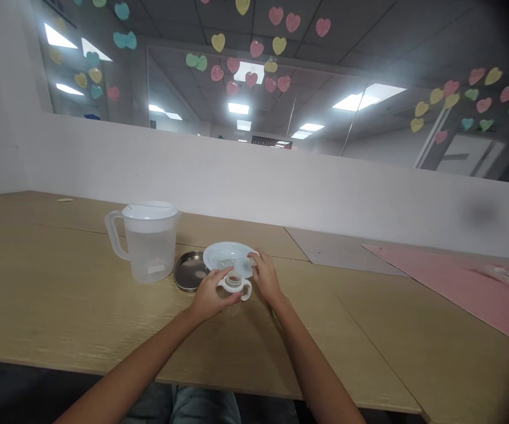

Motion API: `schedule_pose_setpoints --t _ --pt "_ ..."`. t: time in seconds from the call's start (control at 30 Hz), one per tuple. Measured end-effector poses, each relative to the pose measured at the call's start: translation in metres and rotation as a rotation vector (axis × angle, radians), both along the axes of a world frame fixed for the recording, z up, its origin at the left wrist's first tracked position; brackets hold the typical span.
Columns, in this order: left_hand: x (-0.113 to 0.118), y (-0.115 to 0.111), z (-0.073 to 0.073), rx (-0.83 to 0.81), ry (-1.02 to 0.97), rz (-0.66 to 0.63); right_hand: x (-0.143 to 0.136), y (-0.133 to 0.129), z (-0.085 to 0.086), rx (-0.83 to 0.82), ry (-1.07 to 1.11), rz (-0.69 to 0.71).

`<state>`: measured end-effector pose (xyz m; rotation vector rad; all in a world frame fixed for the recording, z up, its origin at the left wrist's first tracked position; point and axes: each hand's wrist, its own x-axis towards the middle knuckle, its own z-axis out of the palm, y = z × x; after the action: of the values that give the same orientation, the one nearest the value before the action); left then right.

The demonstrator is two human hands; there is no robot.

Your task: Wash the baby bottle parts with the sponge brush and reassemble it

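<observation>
My left hand (212, 297) is closed around a small open-mouthed bottle (233, 280) with a white ring collar and a loop handle. Its threaded neck faces up toward me; the lower body barely shows. My right hand (265, 275) is just right of the bottle, beside the rim of a white bowl (210, 252). Its fingers are pinched together, but what lies between them is too small to make out. The bowl stands right behind both hands, with something clear in it. A round metal tray (190, 272) lies to the left of the bowl.
A clear lidded pitcher (152, 244) holding clear liquid stands left of the tray, handle to the left. A pink sheet (461, 288) and a grey mat (346, 252) lie on the wooden table (82, 294) at the right. A white wall (236, 176) rises behind.
</observation>
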<state>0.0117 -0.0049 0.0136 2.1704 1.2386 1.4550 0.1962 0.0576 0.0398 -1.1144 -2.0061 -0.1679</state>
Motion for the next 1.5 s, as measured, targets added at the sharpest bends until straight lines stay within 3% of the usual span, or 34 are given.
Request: schedule_pose_setpoints --t 0.17,0.77,1.03,1.2,1.5 --pt "0.000 0.000 0.000 0.007 0.006 0.004 0.001 0.006 -0.005 -0.032 0.025 0.059" --pt "-0.001 0.001 -0.001 0.012 0.014 -0.003 -0.004 0.001 -0.001 -0.017 -0.058 -0.004" --pt "-0.002 0.000 0.001 -0.049 -0.027 -0.040 -0.009 -0.007 0.007 -0.194 -0.096 -0.214" --pt "-0.002 0.001 0.000 -0.093 -0.059 -0.057 -0.009 -0.008 0.007 -0.200 -0.204 -0.232" --pt "-0.009 0.004 -0.006 0.136 0.085 0.006 -0.011 -0.009 0.000 -0.190 -0.329 -0.249"
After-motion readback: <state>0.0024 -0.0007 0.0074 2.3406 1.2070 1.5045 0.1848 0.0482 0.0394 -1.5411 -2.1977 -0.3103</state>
